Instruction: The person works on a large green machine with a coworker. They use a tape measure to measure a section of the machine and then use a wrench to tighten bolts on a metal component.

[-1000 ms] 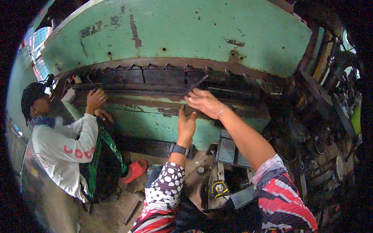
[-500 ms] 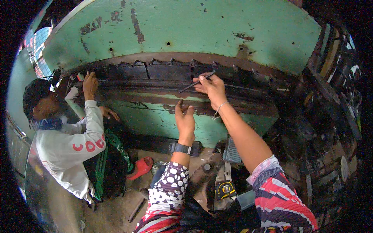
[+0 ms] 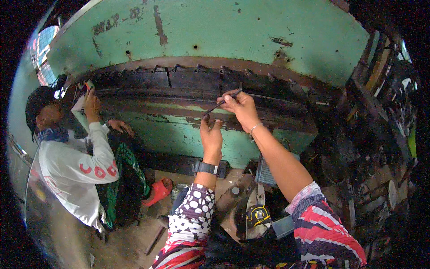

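Observation:
My right hand (image 3: 242,107) is closed around a thin dark rod (image 3: 219,105) with a short bent upper end, like a hex key. The rod slants down to the left. My left hand (image 3: 211,139), palm up and a dark watch on its wrist, is just below. Its thumb and index finger are apart, and the index fingertip is at the rod's lower end, apparently touching it. Both hands are in front of a long dark slotted bed (image 3: 192,80) with a row of small clamps, set in a green metal machine (image 3: 224,31).
A co-worker (image 3: 71,170) in a white long-sleeved top crouches at the left, one hand raised to the bed's end. On the floor lie a red sandal (image 3: 157,192) and a hammer-like tool (image 3: 156,235). A yellow-black tape measure (image 3: 258,216) is below my forearms. Dark machinery stands right.
My left hand has risen slightly, bringing its fingertip to the rod's lower end. My right hand has shifted a little left and down with the rod. The co-worker's raised hand has moved left.

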Tool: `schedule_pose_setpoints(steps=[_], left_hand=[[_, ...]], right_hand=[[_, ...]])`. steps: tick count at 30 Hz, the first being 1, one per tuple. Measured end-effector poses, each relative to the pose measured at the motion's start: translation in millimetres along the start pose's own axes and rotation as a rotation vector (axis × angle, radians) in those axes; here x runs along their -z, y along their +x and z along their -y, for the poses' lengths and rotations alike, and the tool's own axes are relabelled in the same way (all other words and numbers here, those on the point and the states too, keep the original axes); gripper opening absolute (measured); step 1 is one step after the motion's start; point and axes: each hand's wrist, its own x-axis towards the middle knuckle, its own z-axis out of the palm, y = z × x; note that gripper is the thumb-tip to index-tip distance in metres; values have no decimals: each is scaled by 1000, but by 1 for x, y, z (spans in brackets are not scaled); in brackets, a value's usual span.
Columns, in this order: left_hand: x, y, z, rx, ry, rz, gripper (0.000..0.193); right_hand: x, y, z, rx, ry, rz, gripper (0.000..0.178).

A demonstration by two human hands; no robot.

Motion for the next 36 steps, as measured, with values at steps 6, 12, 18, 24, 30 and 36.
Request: schedule_pose_setpoints(steps=[6,12,18,24,30,36], left_hand=[[-4,2,5,-16,73,77,46],[0,-6,-8,-76,272,130,38],[-4,-11,-10,-162,401,135,36],[-4,-10,-11,-169,392,170,37],[-7,-6,-20,-152,356,181,37],[-10,-5,-20,-185,422,166,37]], right_hand=[[48,8,15,203,-410,-268,32],[66,17,75,356,-1271,6,30],[76,31,89,286,-1536,281,29],[73,52,110,329,-1689,369,28],[51,73,139,277,-1900,525,25],[58,59,115,519,-1896,302,26]])
